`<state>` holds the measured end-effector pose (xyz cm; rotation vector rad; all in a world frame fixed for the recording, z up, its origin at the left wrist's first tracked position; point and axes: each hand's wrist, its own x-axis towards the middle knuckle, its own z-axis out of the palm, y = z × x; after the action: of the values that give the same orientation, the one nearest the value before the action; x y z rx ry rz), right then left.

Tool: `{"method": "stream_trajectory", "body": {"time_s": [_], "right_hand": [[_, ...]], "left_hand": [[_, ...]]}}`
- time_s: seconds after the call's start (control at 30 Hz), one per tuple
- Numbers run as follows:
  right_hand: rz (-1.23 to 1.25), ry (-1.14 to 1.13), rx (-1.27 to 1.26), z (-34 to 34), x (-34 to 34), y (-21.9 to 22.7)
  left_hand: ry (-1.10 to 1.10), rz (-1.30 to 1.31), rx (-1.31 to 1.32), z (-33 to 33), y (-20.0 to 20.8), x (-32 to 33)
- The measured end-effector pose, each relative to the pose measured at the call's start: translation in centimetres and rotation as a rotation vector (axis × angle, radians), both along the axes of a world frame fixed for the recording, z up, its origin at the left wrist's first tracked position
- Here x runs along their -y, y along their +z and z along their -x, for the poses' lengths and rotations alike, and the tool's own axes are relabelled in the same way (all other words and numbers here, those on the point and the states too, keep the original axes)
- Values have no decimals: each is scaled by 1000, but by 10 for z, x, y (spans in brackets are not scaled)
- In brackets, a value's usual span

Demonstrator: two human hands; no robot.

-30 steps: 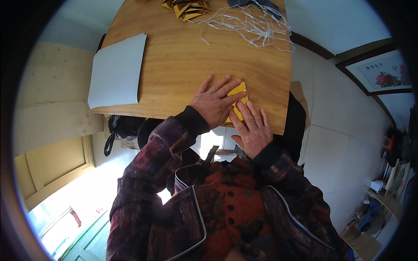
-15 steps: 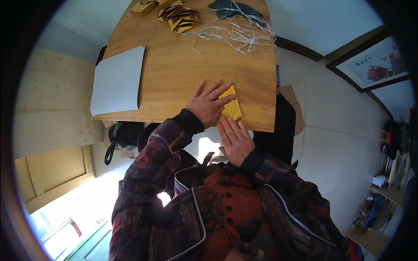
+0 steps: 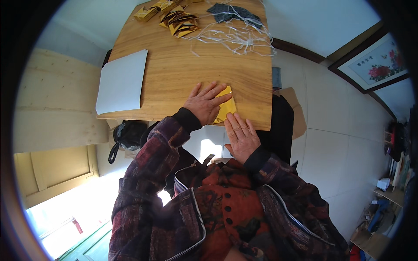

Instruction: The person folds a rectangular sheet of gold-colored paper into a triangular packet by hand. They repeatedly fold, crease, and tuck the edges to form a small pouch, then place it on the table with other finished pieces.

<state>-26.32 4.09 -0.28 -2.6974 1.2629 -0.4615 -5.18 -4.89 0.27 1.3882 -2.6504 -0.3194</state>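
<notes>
A folded piece of shiny gold paper [image 3: 227, 105] lies flat at the near edge of the wooden table [image 3: 174, 78]. Spread over its left part, my left hand [image 3: 203, 104] presses down with the fingers stretched out. My right hand [image 3: 242, 137] reaches up from below the table edge, fingers straight and nearly side by side, the fingertips resting on the paper's lower right corner. Neither hand grips anything. Part of the paper is hidden under my left hand.
White sheets [image 3: 122, 82] lie at the table's left. Folded gold paper pieces [image 3: 177, 21] are heaped at the far side. Beside them are tangled white strings [image 3: 237, 39] and a dark grey cloth-like piece [image 3: 233, 12]. A black bag [image 3: 130, 134] sits below the left edge.
My right hand has shifted slightly right along the paper's lower edge. My left hand stays on the paper, which shows a little more at its lower part. The view has shifted slightly.
</notes>
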Motion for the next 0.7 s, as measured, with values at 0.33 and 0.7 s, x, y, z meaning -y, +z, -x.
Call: {"method": "stream_trajectory", "body": {"time_s": [0.33,0.7], "right_hand": [[58,-18,-57,-4,-1,-1],[-3,-26,24,-5,-2,2]], "left_hand": [[-7,35,-11,-2,-4,1],[-3,27,13,-1,-5,1]]}}
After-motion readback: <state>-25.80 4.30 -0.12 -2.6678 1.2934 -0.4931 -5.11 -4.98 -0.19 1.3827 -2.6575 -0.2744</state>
